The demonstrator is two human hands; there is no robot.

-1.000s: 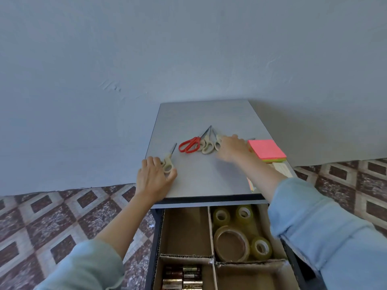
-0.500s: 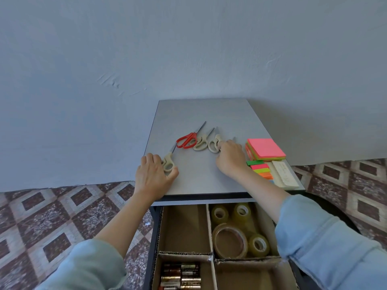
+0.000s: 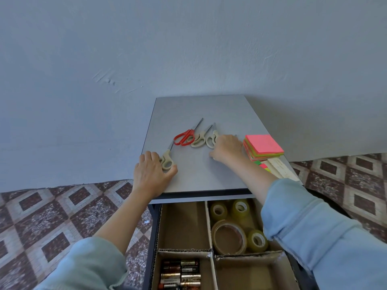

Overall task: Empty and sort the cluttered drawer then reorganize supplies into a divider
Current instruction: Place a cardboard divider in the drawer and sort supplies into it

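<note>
left hand [image 3: 151, 172] 8 o'clock on tabletop [image 3: 199, 109], grasping beige scissors [image 3: 167, 162] | right hand [image 3: 227, 147] 3 o'clock, grip unclear | both unmoved since earlier

Beige and red scissors [image 3: 199, 140] on tabletop [image 3: 201, 109], tape rolls [image 3: 229, 237], batteries [image 3: 181, 275] in divider [image 3: 184, 251]

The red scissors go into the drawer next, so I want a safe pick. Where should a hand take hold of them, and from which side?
Grip the red scissors by the red handle loops, coming from the near-left. The loops face that way, the closed blades point off toward the wall, and beige scissors crowd their right side.
</note>
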